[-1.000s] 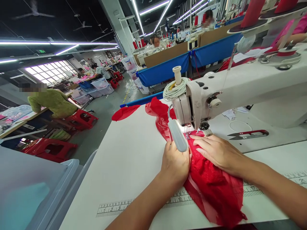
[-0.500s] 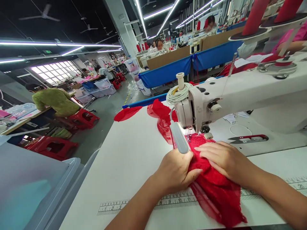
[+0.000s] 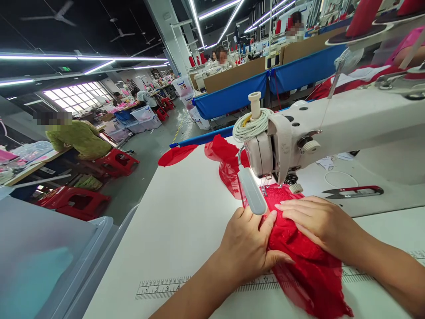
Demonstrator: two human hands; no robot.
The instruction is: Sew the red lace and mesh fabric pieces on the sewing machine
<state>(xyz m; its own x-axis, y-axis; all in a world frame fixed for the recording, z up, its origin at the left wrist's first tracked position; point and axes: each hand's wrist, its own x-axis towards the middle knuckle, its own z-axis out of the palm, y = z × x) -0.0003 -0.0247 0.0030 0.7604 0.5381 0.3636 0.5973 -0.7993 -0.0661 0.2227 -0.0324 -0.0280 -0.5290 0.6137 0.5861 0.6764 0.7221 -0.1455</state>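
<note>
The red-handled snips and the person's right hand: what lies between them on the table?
In the head view, nothing: only bare white machine bed separates the snips from the right hand, which lies flat on the red lace fabric.

Bright red lace fabric (image 3: 299, 248) with a fine openwork pattern, white sewing machine (image 3: 332, 128) behind it, white counter (image 3: 186, 221) printed with a black ruler scale, red-handled snips (image 3: 357, 191) right of the fabric, blue cloth barrier (image 3: 232, 95) beyond the machine, red stools (image 3: 76, 201) far left of it
</note>
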